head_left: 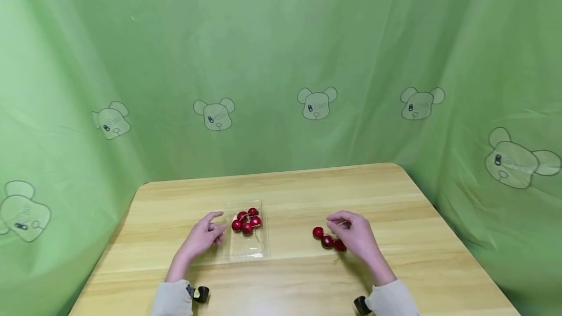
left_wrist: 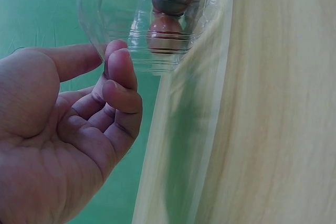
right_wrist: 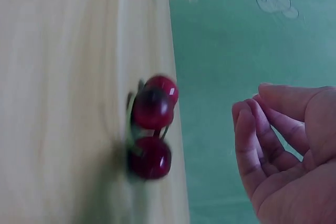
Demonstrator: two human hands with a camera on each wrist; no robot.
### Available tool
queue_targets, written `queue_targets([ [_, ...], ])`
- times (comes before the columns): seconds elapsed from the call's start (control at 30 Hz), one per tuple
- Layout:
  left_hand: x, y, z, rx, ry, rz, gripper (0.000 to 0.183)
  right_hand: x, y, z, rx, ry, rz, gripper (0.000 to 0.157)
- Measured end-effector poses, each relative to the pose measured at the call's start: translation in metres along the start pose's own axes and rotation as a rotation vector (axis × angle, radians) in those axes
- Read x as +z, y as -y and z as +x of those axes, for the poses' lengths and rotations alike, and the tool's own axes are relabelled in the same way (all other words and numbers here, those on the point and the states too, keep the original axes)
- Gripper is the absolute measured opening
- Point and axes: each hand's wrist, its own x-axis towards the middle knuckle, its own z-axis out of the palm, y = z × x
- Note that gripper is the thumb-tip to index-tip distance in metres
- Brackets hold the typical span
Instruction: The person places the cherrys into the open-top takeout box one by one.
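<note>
Several red cherries [head_left: 248, 228] with stems lie in a clear plastic container [head_left: 244, 255] left of the middle of the table. My left hand [head_left: 204, 238] is at the container's left side, its fingers bent loosely. In the left wrist view the thumb and fingertips [left_wrist: 119, 69] overlap the container's rim. On the right, three dark red cherries [head_left: 327, 242] sit close together, with green stems visible in the right wrist view. My right hand [head_left: 353, 233] hovers beside them, thumb and fingers [right_wrist: 247, 124] loosely curved toward each other, with no cherry between them.
The light wooden table [head_left: 298, 282] has a rounded far corner at the right. A green curtain [head_left: 263, 145] printed with bear faces surrounds its back and sides. Black wrist devices [head_left: 201, 294] sit at both light sleeves [head_left: 173, 300].
</note>
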Motion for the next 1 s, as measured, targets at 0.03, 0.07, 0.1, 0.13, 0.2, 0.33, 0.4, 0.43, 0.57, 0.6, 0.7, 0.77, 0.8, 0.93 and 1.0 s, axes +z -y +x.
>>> queue_targets([
  [0.03, 0.0, 0.0, 0.0, 0.0, -0.001, -0.001, 0.057, -0.003, -0.003, -0.002, 0.008, -0.007, -0.012, 0.014],
  [0.07, -0.001, 0.0, 0.0, -0.003, -0.002, -0.002, 0.057, -0.005, -0.005, -0.004, 0.018, -0.013, -0.022, 0.015],
  [0.1, -0.001, 0.0, 0.0, -0.005, -0.004, -0.002, 0.057, -0.007, -0.008, -0.006, 0.032, -0.018, -0.034, 0.015],
  [0.13, -0.001, 0.0, 0.0, -0.008, -0.004, -0.004, 0.057, -0.008, -0.01, -0.008, 0.042, -0.019, -0.043, 0.015],
  [0.2, -0.001, -0.001, 0.0, -0.012, -0.004, -0.001, 0.057, -0.01, -0.013, -0.012, 0.067, -0.019, -0.058, 0.015],
  [0.33, -0.001, 0.0, 0.0, -0.013, -0.004, 0.009, 0.056, -0.011, -0.019, -0.021, 0.1, 0.007, -0.071, 0.012],
  [0.4, 0.0, 0.0, 0.0, -0.013, -0.005, 0.01, 0.056, -0.01, -0.021, -0.026, 0.097, 0.035, -0.071, 0.011],
  [0.43, 0.0, 0.0, 0.0, -0.006, -0.004, 0.012, 0.056, -0.01, -0.023, -0.028, 0.088, 0.052, -0.071, 0.011],
  [0.57, 0.0, 0.0, -0.001, 0.001, -0.001, 0.005, 0.056, -0.007, -0.028, -0.036, 0.05, 0.133, -0.063, 0.014],
  [0.6, 0.0, -0.001, -0.001, 0.003, 0.0, 0.004, 0.056, -0.007, -0.029, -0.037, 0.05, 0.153, -0.056, 0.017],
  [0.7, -0.001, -0.001, -0.001, -0.001, 0.0, -0.003, 0.056, -0.005, -0.032, -0.04, 0.049, 0.205, -0.046, 0.023],
  [0.77, -0.001, -0.001, -0.001, 0.004, 0.001, -0.001, 0.056, -0.004, -0.033, -0.04, 0.045, 0.227, -0.047, 0.025],
  [0.8, -0.001, -0.001, -0.001, 0.002, 0.001, -0.003, 0.056, -0.003, -0.034, -0.04, 0.043, 0.233, -0.052, 0.026],
  [0.93, -0.001, -0.001, -0.001, 0.007, 0.001, -0.001, 0.056, -0.001, -0.036, -0.038, 0.014, 0.247, -0.094, 0.025],
  [1.0, -0.001, -0.001, -0.001, 0.004, 0.003, -0.003, 0.056, -0.001, -0.037, -0.039, 0.008, 0.247, -0.112, 0.024],
])
